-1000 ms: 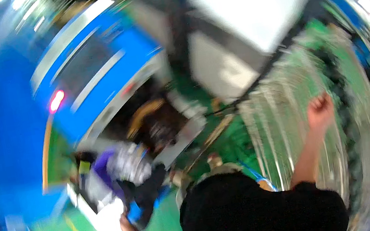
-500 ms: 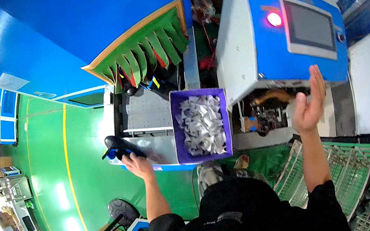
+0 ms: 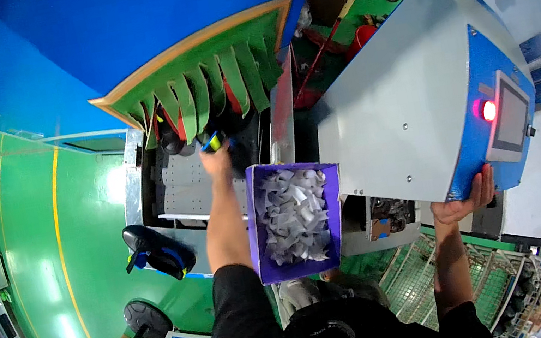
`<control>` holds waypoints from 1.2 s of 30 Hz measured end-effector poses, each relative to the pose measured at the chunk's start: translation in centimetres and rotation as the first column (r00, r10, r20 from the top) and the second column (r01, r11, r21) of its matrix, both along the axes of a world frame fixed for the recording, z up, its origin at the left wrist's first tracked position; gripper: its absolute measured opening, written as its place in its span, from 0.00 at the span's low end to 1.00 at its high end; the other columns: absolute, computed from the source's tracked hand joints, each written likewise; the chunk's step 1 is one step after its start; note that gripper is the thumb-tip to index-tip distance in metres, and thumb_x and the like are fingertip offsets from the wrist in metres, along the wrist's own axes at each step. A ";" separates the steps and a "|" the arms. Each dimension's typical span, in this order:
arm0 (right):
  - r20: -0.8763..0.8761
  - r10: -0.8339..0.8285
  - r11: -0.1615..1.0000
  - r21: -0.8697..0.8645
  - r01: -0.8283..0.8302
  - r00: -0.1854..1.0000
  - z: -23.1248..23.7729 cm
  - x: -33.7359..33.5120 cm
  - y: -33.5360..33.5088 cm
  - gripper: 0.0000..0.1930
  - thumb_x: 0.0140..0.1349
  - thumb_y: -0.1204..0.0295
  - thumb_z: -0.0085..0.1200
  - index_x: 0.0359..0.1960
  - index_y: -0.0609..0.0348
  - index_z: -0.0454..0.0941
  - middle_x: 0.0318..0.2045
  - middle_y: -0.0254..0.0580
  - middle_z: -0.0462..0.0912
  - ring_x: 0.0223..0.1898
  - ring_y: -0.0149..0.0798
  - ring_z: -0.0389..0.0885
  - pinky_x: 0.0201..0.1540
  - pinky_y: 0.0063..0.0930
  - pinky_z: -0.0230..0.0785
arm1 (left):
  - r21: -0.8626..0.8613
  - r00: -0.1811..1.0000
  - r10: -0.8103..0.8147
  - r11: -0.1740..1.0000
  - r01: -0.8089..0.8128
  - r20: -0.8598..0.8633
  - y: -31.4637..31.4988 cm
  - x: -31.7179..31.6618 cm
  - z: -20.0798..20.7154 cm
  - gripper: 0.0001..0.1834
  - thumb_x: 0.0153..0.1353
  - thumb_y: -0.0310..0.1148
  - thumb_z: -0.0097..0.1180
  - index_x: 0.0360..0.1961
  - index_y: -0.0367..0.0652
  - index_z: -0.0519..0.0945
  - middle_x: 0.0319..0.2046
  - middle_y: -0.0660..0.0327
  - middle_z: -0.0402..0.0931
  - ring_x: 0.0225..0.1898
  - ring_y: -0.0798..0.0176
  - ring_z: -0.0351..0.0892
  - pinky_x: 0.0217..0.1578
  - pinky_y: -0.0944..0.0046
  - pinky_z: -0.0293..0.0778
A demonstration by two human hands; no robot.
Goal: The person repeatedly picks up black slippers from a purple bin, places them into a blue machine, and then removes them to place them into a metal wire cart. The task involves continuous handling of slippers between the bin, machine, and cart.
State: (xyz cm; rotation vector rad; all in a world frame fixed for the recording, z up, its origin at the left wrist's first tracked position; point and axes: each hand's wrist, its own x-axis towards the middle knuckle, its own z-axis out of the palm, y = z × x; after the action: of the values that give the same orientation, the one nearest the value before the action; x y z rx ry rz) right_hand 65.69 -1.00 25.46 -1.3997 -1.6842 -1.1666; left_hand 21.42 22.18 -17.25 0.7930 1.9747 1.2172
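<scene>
L hand (image 3: pixel 216 161) at dk shoe (image 3: pixel 210 142) w/ blue/yellow trim, far edge of perforated grey bed (image 3: pixel 194 182), by green flaps (image 3: pixel 200 98); grip hidden, can't tell. R hand (image 3: pixel 464 201) fingers extended, at lower edge of blue/white machine (image 3: pixel 388 99). Blk shoe (image 3: pixel 161 250) on front ledge (image 3: pixel 201 238), L end; purple box (image 3: pixel 337 219) nr R end. Green flr (image 3: pixel 33 244), yellow line (image 3: pixel 61 240) L.

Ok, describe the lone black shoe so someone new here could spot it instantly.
Find the big blue machine with green strips across its opening. Below them, a perforated plate leads to a metal ledge left of the purple box. The black and blue shoe lies at the ledge's left end, untouched, apart from the shoes by the strips.
</scene>
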 end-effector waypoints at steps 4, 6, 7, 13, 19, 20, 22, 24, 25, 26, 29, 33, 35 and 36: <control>0.060 -0.086 0.994 -0.062 0.089 0.994 0.0 0.9 -2.0 0.31 0.79 0.52 0.24 0.67 0.64 0.67 0.67 0.57 0.70 0.68 0.55 0.68 0.70 0.52 0.55 | 0.045 0.985 -0.138 0.990 0.134 0.101 -5.7 -2.8 13.5 0.24 0.51 0.36 0.75 0.45 0.32 0.83 0.37 0.54 0.85 0.37 0.59 0.82 0.44 0.59 0.76; 0.043 -0.046 0.994 -0.097 0.050 0.998 0.8 0.0 -1.7 0.30 0.80 0.54 0.25 0.68 0.65 0.66 0.68 0.60 0.68 0.69 0.57 0.66 0.70 0.55 0.54 | 0.061 0.980 -0.198 0.979 0.197 0.024 -10.1 -5.7 16.7 0.21 0.55 0.36 0.72 0.46 0.32 0.83 0.37 0.58 0.85 0.38 0.61 0.82 0.45 0.60 0.76; -0.001 -0.053 0.989 -0.136 0.052 0.999 1.2 -0.3 -2.1 0.28 0.79 0.56 0.30 0.68 0.64 0.65 0.68 0.60 0.69 0.69 0.58 0.66 0.71 0.56 0.51 | 0.125 0.966 -0.214 0.972 0.197 0.144 -12.7 -5.5 20.8 0.20 0.58 0.35 0.70 0.47 0.33 0.83 0.39 0.59 0.85 0.39 0.62 0.82 0.45 0.60 0.76; -0.535 0.209 0.883 -0.257 -0.393 0.819 -0.9 -7.5 -8.8 0.39 0.65 0.59 0.61 0.71 0.66 0.59 0.68 0.60 0.68 0.74 0.61 0.58 0.77 0.63 0.36 | 0.171 0.580 -0.199 0.980 0.104 0.790 -28.5 -0.2 29.9 0.29 0.68 0.46 0.64 0.63 0.40 0.74 0.49 0.58 0.81 0.47 0.60 0.82 0.53 0.56 0.77; -0.954 -0.060 0.482 0.231 -0.845 -0.294 -1.3 -16.8 -13.5 0.59 0.53 0.70 0.73 0.80 0.59 0.42 0.73 0.50 0.61 0.70 0.45 0.65 0.73 0.44 0.58 | 0.510 0.928 -0.315 0.776 0.372 -0.197 -34.8 12.4 37.7 0.50 0.39 0.50 0.84 0.57 0.35 0.69 0.48 0.53 0.73 0.51 0.46 0.74 0.51 0.49 0.73; -0.930 -0.167 0.460 0.221 -0.860 -0.328 -1.1 -14.4 -13.8 0.59 0.53 0.74 0.72 0.81 0.59 0.41 0.71 0.49 0.63 0.69 0.43 0.68 0.71 0.41 0.60 | 0.524 0.850 -0.239 0.700 0.486 -0.470 -35.0 12.6 38.6 0.52 0.32 0.52 0.86 0.53 0.35 0.71 0.44 0.51 0.72 0.49 0.43 0.73 0.49 0.48 0.73; -0.960 -0.208 0.409 0.089 -0.908 -0.188 1.2 -11.5 -15.0 0.57 0.54 0.71 0.71 0.80 0.62 0.42 0.67 0.52 0.69 0.66 0.44 0.72 0.68 0.37 0.65 | 0.194 0.509 -0.514 0.546 0.815 -0.690 -36.4 13.5 40.3 0.30 0.52 0.55 0.72 0.34 0.39 0.74 0.33 0.50 0.74 0.37 0.40 0.75 0.37 0.47 0.72; -0.967 -0.172 0.350 -0.238 -0.906 0.188 3.6 -9.3 -16.8 0.55 0.54 0.69 0.72 0.79 0.64 0.46 0.65 0.53 0.72 0.64 0.44 0.74 0.67 0.37 0.66 | 0.258 0.449 -0.427 0.434 0.863 -0.785 -38.6 15.1 38.0 0.19 0.61 0.44 0.63 0.25 0.42 0.71 0.28 0.54 0.75 0.30 0.42 0.76 0.29 0.47 0.70; -0.971 -0.190 0.380 -0.208 -0.901 0.144 3.5 -8.2 -17.8 0.54 0.54 0.69 0.72 0.79 0.64 0.48 0.64 0.52 0.73 0.62 0.43 0.75 0.67 0.37 0.66 | 0.468 0.579 -0.298 0.370 0.803 -0.759 -38.8 16.8 37.8 0.14 0.60 0.34 0.59 0.21 0.43 0.70 0.22 0.55 0.73 0.25 0.42 0.75 0.25 0.49 0.67; -0.974 -0.207 0.411 -0.177 -0.894 0.097 3.0 -7.1 -18.8 0.53 0.54 0.69 0.72 0.78 0.65 0.51 0.63 0.51 0.75 0.61 0.43 0.76 0.66 0.37 0.67 | 0.397 0.585 -0.374 0.469 0.789 -0.720 -39.4 17.8 37.0 0.15 0.62 0.35 0.58 0.21 0.41 0.70 0.21 0.54 0.73 0.24 0.44 0.74 0.25 0.50 0.66; -0.731 -0.323 0.614 0.321 -0.721 -0.601 0.4 -2.0 -21.3 0.37 0.60 0.68 0.68 0.70 0.64 0.66 0.58 0.46 0.80 0.55 0.42 0.81 0.60 0.38 0.74 | 0.199 0.841 -0.526 0.817 0.542 -0.130 -40.6 21.3 37.8 0.19 0.67 0.38 0.53 0.22 0.36 0.73 0.19 0.53 0.73 0.21 0.50 0.72 0.26 0.52 0.66; -0.089 -0.535 0.540 0.728 -0.421 -0.840 -3.5 4.5 -27.5 0.22 0.67 0.64 0.62 0.58 0.63 0.79 0.58 0.46 0.82 0.57 0.44 0.82 0.60 0.44 0.77 | 0.007 0.548 -0.654 0.646 0.764 0.522 -40.8 23.6 34.8 0.20 0.74 0.43 0.51 0.42 0.35 0.83 0.37 0.58 0.84 0.37 0.62 0.79 0.40 0.60 0.75; -0.504 -0.591 0.516 0.364 -0.775 -0.630 -7.1 7.7 -31.0 0.38 0.61 0.67 0.66 0.72 0.62 0.64 0.64 0.45 0.75 0.63 0.44 0.75 0.67 0.44 0.67 | 0.033 0.261 -0.421 0.575 0.817 0.869 -42.5 25.0 37.2 0.26 0.74 0.51 0.55 0.56 0.37 0.77 0.47 0.58 0.82 0.45 0.65 0.80 0.48 0.60 0.77; -0.587 -0.659 0.405 0.251 -0.879 -0.471 -5.2 6.7 -31.1 0.46 0.60 0.67 0.69 0.77 0.59 0.57 0.72 0.44 0.67 0.71 0.41 0.67 0.73 0.42 0.59 | 0.046 0.283 -0.557 0.503 0.863 0.781 -43.6 25.8 37.4 0.30 0.73 0.55 0.55 0.58 0.36 0.75 0.47 0.58 0.81 0.45 0.65 0.79 0.48 0.61 0.76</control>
State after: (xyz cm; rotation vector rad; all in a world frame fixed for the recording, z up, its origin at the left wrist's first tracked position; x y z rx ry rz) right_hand 72.44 -32.09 20.30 -1.1060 -0.5469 1.8132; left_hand 47.26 -21.40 20.19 0.7120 0.8718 0.3726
